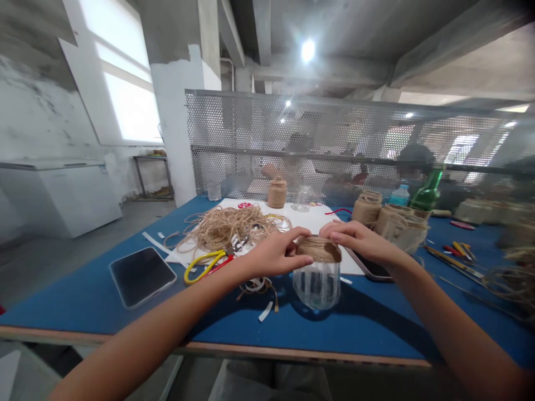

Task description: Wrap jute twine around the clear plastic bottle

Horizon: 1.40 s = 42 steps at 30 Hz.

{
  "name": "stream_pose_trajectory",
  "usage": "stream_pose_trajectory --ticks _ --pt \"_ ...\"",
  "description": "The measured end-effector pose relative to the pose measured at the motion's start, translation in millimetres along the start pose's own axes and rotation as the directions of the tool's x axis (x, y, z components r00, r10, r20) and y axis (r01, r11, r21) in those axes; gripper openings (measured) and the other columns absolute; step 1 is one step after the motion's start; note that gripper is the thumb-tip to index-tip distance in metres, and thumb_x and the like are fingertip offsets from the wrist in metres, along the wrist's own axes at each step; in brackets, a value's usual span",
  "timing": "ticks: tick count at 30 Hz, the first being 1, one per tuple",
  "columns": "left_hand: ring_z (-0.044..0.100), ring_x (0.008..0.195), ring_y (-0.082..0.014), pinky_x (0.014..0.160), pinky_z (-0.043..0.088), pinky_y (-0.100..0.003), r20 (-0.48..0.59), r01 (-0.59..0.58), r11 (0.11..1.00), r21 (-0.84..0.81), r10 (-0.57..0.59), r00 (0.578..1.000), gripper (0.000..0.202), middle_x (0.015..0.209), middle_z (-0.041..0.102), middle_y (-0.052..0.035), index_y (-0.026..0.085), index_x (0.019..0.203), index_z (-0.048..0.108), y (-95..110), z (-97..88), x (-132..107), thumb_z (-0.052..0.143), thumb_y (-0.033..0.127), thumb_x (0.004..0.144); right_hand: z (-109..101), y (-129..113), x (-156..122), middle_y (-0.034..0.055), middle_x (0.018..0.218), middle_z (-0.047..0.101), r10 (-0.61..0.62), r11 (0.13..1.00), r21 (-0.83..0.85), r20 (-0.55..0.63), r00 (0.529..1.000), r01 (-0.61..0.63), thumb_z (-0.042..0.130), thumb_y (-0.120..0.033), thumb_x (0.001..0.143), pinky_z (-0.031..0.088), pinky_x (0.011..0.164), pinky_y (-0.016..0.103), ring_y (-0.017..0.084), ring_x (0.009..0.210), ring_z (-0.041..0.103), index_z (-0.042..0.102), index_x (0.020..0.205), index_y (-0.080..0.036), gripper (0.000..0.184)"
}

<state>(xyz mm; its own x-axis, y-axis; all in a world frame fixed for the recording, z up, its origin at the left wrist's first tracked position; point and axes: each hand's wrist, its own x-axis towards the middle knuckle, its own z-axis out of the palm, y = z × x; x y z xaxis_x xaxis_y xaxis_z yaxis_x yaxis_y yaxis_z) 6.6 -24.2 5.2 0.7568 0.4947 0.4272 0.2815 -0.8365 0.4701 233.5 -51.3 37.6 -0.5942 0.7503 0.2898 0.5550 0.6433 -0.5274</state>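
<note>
A clear glass jar (317, 287) stands on the blue table (83, 314), with white strips down its side. Jute twine (320, 250) is wound in a tight band around its upper part. My left hand (273, 254) grips that band from the left, and my right hand (359, 240) grips it from the right. A tangled heap of loose twine (223, 228) lies beyond my left hand, next to yellow-handled scissors (205, 265). Short white paper strips (265, 311) and a twine scrap lie just left of the jar.
A tablet (142, 277) lies at the left, and a phone (371, 269) lies under my right wrist on a white sheet (309, 216). Twine-wrapped jars (366, 208) and bottles stand at the back right. Behind a perforated metal screen (334, 139) sit other people.
</note>
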Motion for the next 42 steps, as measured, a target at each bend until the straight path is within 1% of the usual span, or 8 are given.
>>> stream_pose_trajectory --ticks 6,13,21,26,32,36,39,42 --pt "0.039 0.049 -0.0087 0.050 0.029 -0.021 -0.024 0.010 1.000 0.012 -0.009 1.000 0.043 0.053 0.038 0.0077 0.018 0.118 0.045 8 3.6 -1 0.053 0.038 0.081 8 -9 1 0.0044 0.083 0.063 0.017 0.999 -0.039 -0.031 0.999 -0.018 0.044 -0.042 0.086 0.036 0.085 0.035 0.017 0.079 0.053 0.063 0.081 -0.017 0.032" --pt "0.035 0.046 -0.0083 0.048 0.027 -0.021 0.014 -0.072 0.996 -0.057 0.073 0.997 0.047 0.051 0.037 0.0087 0.017 0.127 0.033 4 -4.5 -3 0.048 0.024 0.083 7 1 0 0.0053 0.080 0.060 0.010 0.999 0.047 -0.056 0.998 -0.007 0.044 -0.040 0.086 0.040 0.076 0.031 0.017 0.079 0.052 0.059 0.069 -0.015 0.033" --pt "0.034 0.046 -0.0083 0.048 0.026 -0.020 0.068 -0.048 0.996 -0.072 0.053 0.996 0.050 0.050 0.033 0.0089 0.016 0.129 0.034 -19 -5.8 -1 0.048 0.036 0.085 13 3 0 0.0055 0.084 0.059 0.077 0.969 0.240 -0.072 0.994 -0.057 0.048 -0.040 0.083 0.040 0.073 0.030 0.018 0.081 0.052 0.061 0.075 -0.014 0.030" --pt "0.034 0.047 -0.0082 0.048 0.025 -0.020 0.030 -0.026 0.998 -0.053 0.027 0.999 0.047 0.051 0.033 0.0086 0.017 0.125 0.038 -21 -11.6 0 0.048 0.038 0.085 15 11 0 0.0063 0.089 0.060 0.083 0.947 0.316 -0.071 0.994 -0.056 0.050 -0.037 0.083 0.039 0.071 0.028 0.017 0.082 0.052 0.062 0.086 -0.014 0.026" --pt "0.037 0.047 -0.0081 0.049 0.028 -0.020 0.010 -0.058 0.998 -0.006 0.058 0.998 0.043 0.050 0.036 0.0091 0.015 0.116 0.042 -18 -5.0 0 0.052 0.039 0.082 9 7 2 0.0065 0.083 0.061 0.039 0.992 0.118 0.014 0.999 -0.040 0.044 -0.042 0.086 0.039 0.074 0.030 0.018 0.079 0.053 0.062 0.083 -0.013 0.035" --pt "0.039 0.048 -0.0086 0.049 0.027 -0.020 -0.098 -0.002 0.999 0.039 0.005 0.995 0.042 0.053 0.038 0.0079 0.016 0.113 0.045 -7 7.1 3 0.054 0.041 0.080 13 2 5 0.0051 0.076 0.058 0.013 0.995 -0.101 -0.060 0.998 -0.019 0.039 -0.043 0.087 0.037 0.075 0.031 0.016 0.075 0.051 0.062 0.078 -0.014 0.038" --pt "0.040 0.050 -0.0090 0.050 0.028 -0.021 -0.129 0.013 0.998 0.054 -0.006 0.992 0.044 0.055 0.040 0.0069 0.017 0.116 0.045 0 12.3 3 0.055 0.041 0.080 17 3 4 0.0064 0.085 0.059 0.017 0.995 -0.092 -0.094 0.995 -0.025 0.041 -0.043 0.087 0.038 0.076 0.031 0.018 0.082 0.051 0.063 0.083 -0.014 0.036" --pt "0.041 0.050 -0.0091 0.051 0.030 -0.021 -0.091 -0.023 0.999 0.025 0.025 0.996 0.046 0.056 0.041 0.0067 0.017 0.121 0.042 0 9.7 2 0.053 0.037 0.081 16 5 2 0.0062 0.083 0.059 0.039 0.999 -0.020 -0.067 0.997 -0.040 0.042 -0.042 0.087 0.039 0.072 0.029 0.017 0.080 0.052 0.063 0.085 -0.014 0.035"
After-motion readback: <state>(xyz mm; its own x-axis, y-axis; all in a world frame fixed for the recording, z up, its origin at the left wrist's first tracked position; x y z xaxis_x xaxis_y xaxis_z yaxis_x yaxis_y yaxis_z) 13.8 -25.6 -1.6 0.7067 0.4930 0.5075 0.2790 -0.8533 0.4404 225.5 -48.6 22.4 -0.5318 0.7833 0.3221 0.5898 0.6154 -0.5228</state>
